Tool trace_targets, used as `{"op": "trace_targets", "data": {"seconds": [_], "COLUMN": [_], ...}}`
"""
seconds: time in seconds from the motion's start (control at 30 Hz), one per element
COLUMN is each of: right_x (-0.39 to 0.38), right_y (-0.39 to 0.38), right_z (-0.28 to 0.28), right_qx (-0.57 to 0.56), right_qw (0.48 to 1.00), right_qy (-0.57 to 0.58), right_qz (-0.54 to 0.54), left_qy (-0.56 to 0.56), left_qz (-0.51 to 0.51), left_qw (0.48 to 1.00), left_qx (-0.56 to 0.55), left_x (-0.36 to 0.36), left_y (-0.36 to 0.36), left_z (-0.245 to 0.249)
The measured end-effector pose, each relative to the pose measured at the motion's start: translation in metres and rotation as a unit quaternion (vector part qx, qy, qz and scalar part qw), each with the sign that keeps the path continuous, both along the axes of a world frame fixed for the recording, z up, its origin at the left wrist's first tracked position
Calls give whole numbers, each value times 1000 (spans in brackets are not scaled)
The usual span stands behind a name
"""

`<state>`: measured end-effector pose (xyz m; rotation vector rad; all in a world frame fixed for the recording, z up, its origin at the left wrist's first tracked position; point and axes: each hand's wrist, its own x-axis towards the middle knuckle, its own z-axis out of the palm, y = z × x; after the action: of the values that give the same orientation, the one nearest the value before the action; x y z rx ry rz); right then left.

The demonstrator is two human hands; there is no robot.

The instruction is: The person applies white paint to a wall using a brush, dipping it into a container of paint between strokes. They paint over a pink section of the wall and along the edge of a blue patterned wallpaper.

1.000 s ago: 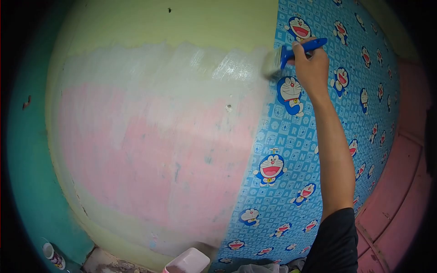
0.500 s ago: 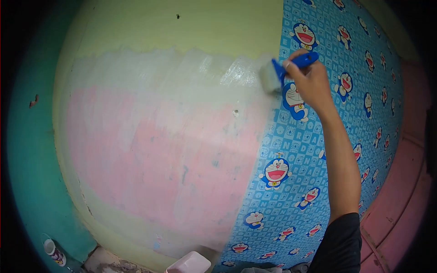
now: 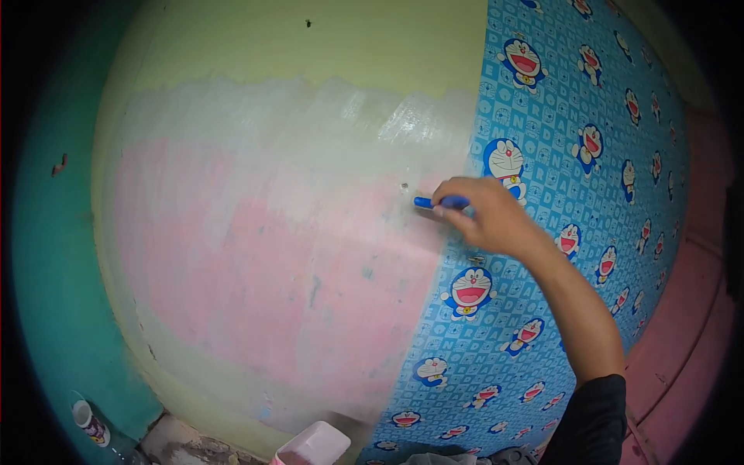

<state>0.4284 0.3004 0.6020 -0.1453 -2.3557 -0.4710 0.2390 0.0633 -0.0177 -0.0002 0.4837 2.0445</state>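
My right hand [image 3: 484, 213] is closed around a blue-handled paintbrush [image 3: 425, 203], held close to the wall near the wallpaper's edge. The bristles are mostly hidden from view. A whitish wet coat covers the bare wall [image 3: 310, 232], pink in the middle and pale yellow-green above, with a glossy streak at the upper right. To the right, blue cartoon-print wallpaper [image 3: 496, 341] covers the wall, and my forearm crosses in front of it. My left hand is out of view. A pale pink plastic container [image 3: 322, 443] shows at the bottom edge.
At the left stands a teal wall [image 3: 62, 271], with a white printed bucket [image 3: 91, 425] at its foot. Grey and clear items [image 3: 457, 459] lie at the bottom. A pink surface [image 3: 686, 325] runs along the far right. A small dark hole [image 3: 308, 23] marks the upper wall.
My right hand has brought the paintbrush down and to the left, from the upper wallpaper edge to beside the small spot on the wall. The brush has turned, hiding its bristles.
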Motion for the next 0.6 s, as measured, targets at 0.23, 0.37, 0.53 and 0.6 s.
{"op": "trace_targets", "data": {"seconds": [0.23, 0.37, 0.53, 0.6], "right_x": [8, 3, -10, -13], "right_y": [41, 35, 43, 50], "right_z": [97, 122, 82, 27], "right_qx": [-113, 39, 217, 249], "right_qw": [974, 959, 947, 955], "right_qy": [186, 279, 236, 157], "right_qz": [62, 20, 15, -31], "left_qy": [45, 6, 9, 4], "left_qz": [-29, -27, -18, -23], "left_qw": [999, 1000, 1000, 1000], "left_qx": [11, -2, -7, -16], "left_x": [-3, 3, -3, -12], "left_y": [6, 4, 2, 4], "left_z": [-5, 11, -8, -26]}}
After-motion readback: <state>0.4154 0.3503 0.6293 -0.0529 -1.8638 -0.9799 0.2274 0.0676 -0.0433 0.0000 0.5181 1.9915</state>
